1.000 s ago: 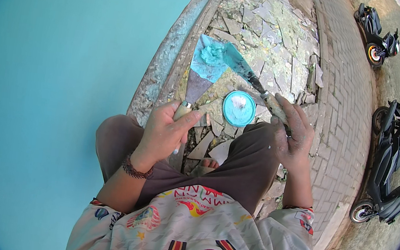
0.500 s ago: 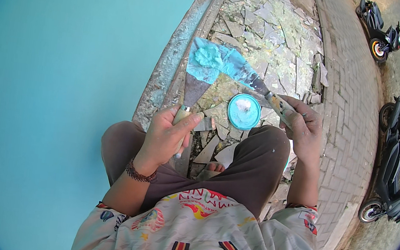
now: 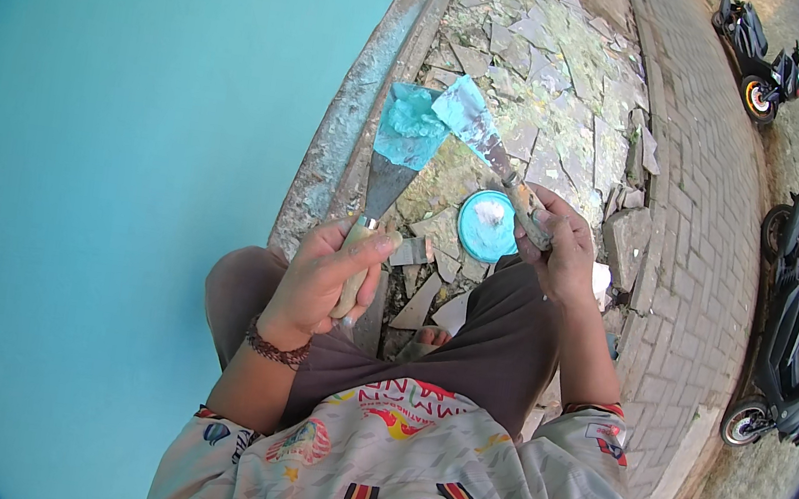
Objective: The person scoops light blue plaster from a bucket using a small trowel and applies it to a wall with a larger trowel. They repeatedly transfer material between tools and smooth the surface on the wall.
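Centrally: one paste-laden scraper (image 3: 390, 180), clamped in the left hand (image 3: 330, 276), and a second scraper (image 3: 467, 117), clamped in the right hand (image 3: 563, 246), blades overlapping in view above broken slabs (image 3: 566, 120). Around: turquoise disc (image 3: 487, 236), just beyond the right knee (image 3: 519, 301); grey flat piece (image 3: 410, 251), near the left hand; turquoise wall (image 3: 128, 163), left; two scooters (image 3: 784, 336), beyond brick paving (image 3: 694, 238), right.

Left hand (image 3: 328, 272): scraper (image 3: 389, 184) bearing turquoise paste (image 3: 415, 115). Right hand (image 3: 561, 246): second scraper (image 3: 498, 157), blade (image 3: 464, 111) alongside.

Stained ground (image 3: 440, 186) | broken grey slabs (image 3: 626, 247) strewn across | round turquoise-rimmed dish (image 3: 484, 237), white patch inside
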`<action>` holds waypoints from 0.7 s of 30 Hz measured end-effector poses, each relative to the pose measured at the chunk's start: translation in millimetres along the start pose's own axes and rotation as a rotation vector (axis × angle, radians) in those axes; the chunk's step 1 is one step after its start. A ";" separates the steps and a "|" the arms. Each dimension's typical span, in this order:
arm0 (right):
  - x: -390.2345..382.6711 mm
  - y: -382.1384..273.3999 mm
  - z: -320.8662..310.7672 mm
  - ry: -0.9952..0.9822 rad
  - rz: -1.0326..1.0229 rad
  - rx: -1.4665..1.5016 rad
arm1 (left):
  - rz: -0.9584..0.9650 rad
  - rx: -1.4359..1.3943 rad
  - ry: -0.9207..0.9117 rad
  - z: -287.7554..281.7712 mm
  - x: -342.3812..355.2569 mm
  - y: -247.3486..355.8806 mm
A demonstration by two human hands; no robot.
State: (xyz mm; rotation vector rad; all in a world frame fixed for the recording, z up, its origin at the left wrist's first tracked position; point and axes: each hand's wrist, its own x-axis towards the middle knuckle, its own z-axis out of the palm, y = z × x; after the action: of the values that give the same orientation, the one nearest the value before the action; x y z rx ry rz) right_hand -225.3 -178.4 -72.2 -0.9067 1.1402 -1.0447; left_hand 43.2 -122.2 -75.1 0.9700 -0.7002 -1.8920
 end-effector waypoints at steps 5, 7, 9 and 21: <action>-0.5 7.6 -13.7 -0.042 -0.021 -0.033 | -0.023 -0.029 0.020 0.4 -1.3 0.8; -2.3 9.7 -18.8 -0.037 -0.025 -0.038 | 0.011 -0.077 0.026 -3.7 -2.4 3.4; -2.9 14.1 -26.1 -0.040 -0.029 -0.042 | 0.030 -0.104 0.043 -5.3 -3.5 5.1; 20.7 16.6 11.8 0.014 -1.245 -1.044 | 0.011 -0.202 -0.112 -12.2 -4.4 4.2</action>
State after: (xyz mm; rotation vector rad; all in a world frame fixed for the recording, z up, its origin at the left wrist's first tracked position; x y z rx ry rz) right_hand -209.0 -193.2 -91.0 -2.6470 1.0692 -1.3642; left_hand 56.7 -121.3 -76.9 0.7361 -0.5652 -1.9757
